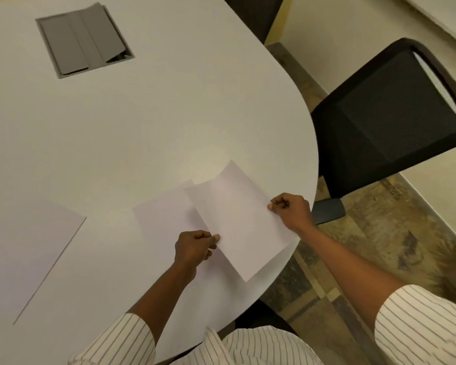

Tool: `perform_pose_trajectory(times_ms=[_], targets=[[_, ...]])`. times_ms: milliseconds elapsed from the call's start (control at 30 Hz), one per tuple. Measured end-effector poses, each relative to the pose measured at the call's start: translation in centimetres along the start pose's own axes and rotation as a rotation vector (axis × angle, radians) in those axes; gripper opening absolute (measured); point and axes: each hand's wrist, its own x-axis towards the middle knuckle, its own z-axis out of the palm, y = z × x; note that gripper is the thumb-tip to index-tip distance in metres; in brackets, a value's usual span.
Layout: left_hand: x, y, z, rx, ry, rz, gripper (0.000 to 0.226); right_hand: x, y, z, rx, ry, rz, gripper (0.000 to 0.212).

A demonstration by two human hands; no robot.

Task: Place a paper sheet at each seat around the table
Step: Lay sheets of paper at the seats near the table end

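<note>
The left hand (pixel 194 247) pinches the left edge of a white sheet (pixel 237 222) between thumb and fingers, and the right hand (pixel 291 209) pinches the right edge of the same sheet, with the other fingers curled in. The sheet is held between the two hands over the rounded end of the table (pixel 142 127), turned at an angle, and its near corner reaches over the table edge. It is not clear if the sheet touches the table top or is a little above it. Partly under this sheet, on its left side, a second sheet (pixel 163 214) lies flat on the table. A third sheet (pixel 24 248) lies flat further to the left, well apart from the other two, and the frame cuts its left part. Both forearms are bare, and striped sleeves (pixel 419 322) are rolled up near the elbows. In the far part of the table there is a grey hatch (pixel 82 40) set in the top, with one flap a little open. To the right of the table stands a black chair (pixel 390 114) with a mesh seat, close to the table edge, on a patterned floor (pixel 379 233). The back of another dark chair (pixel 256 14) shows at the top, behind the table.
</note>
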Motion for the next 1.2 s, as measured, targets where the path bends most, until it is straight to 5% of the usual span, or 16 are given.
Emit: perform_pose_trajectory(times_ms=[700,1200], targets=[[11.8,12.9,17.0,-0.222,0.063,-0.141,0.032,27.3,-3.9,-6.3,-0.358,-0.198,-0.277,0.010],[19.3,21.1,21.3,-0.327,0.014,-0.321,0.010,38.7,-7.5,-5.1,-0.514,-0.107,-0.408,0.014]])
